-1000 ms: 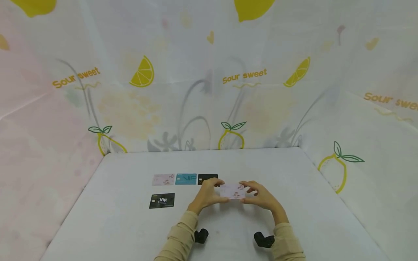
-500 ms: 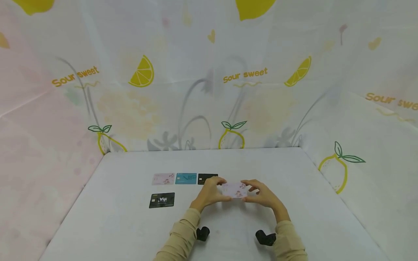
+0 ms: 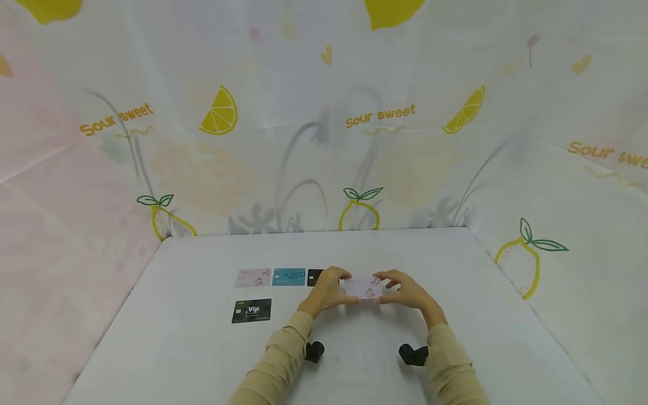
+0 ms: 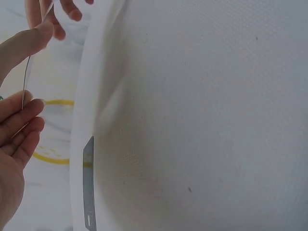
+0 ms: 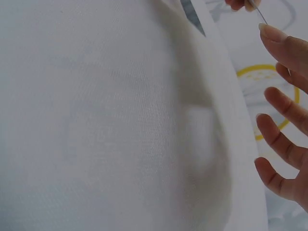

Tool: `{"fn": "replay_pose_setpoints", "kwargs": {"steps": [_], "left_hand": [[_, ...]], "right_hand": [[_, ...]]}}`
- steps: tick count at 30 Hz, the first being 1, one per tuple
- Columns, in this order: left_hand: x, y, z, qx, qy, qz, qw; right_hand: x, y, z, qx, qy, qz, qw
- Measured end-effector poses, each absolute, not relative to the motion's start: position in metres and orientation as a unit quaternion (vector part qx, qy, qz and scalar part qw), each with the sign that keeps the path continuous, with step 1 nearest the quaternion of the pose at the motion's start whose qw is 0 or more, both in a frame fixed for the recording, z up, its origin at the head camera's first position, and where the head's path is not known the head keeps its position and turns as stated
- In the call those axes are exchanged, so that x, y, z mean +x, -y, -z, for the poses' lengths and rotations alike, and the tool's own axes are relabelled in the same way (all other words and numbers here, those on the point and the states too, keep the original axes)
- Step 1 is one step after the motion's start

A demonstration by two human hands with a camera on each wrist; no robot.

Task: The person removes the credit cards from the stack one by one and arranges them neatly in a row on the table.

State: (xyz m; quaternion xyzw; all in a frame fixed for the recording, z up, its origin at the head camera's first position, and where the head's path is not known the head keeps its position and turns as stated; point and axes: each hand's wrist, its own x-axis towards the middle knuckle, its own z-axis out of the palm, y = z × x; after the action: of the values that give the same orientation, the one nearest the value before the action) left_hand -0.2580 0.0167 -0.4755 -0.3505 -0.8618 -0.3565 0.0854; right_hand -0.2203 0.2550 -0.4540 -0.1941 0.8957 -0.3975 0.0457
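A pale pink card (image 3: 363, 287) with small red and pink figures is held up over the white table by both hands. My left hand (image 3: 326, 291) pinches its left edge between thumb and fingers. My right hand (image 3: 409, 291) pinches the right edge the same way, its other fingers spread apart in the right wrist view. Edge-on, the card (image 4: 28, 72) looks like a thin strip in the left wrist view. Just behind the left hand lies a black card (image 3: 315, 277), partly hidden by it.
In the same row lie a blue VIP card (image 3: 288, 277) and another pink card (image 3: 253, 277). A black Vip card (image 3: 251, 310) rests nearer, below the pink one. Lemon-printed cloth (image 3: 304, 140) walls in the white table (image 3: 167, 349).
Both hands have carried the pink card a little to the right, then slightly away toward the back of the table. The cards on the table stay put.
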Motion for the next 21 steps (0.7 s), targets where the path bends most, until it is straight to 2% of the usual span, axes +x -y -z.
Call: {"fn": "replay_pose_setpoints", "kwargs": {"steps": [11,21], "left_hand": [[-0.277,-0.021,0.469,-0.322,0.884,0.338,0.032],[-0.291,-0.023,0.473,-0.304,0.893,0.330,0.011]], "right_hand": [[-0.241,-0.257,0.454,-0.197,-0.897,0.391,0.053],[-0.256,-0.253,0.457,-0.204,-0.910,0.354,0.066]]}}
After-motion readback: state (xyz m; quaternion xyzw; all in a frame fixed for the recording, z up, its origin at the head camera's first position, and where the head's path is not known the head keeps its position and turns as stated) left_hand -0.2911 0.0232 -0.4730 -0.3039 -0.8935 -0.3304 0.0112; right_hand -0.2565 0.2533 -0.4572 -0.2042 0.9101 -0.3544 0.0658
